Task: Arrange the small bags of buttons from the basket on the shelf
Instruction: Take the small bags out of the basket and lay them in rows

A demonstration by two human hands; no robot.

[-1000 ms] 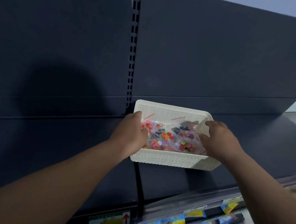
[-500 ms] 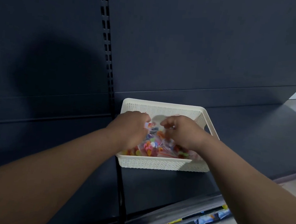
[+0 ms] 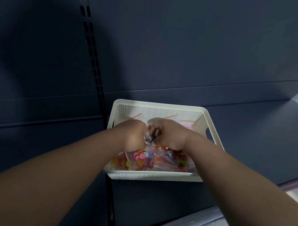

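The white basket [image 3: 160,106] sits at the back edge of the dark shelf [image 3: 254,146], beside a slotted upright [image 3: 89,39], heaped with small bags of buttons [image 3: 145,160]; over it the left hand [image 3: 133,137] and right hand [image 3: 169,135], held close together, pinch one clear bag [image 3: 149,139], hiding the basket's middle.

My left grip [image 3: 133,136] and right grip [image 3: 169,135] meet inside the white basket [image 3: 160,106] on the dark shelf [image 3: 251,141], both curled and pinching one small bag [image 3: 150,138]. Further bags of coloured buttons [image 3: 140,157] lie beneath them.
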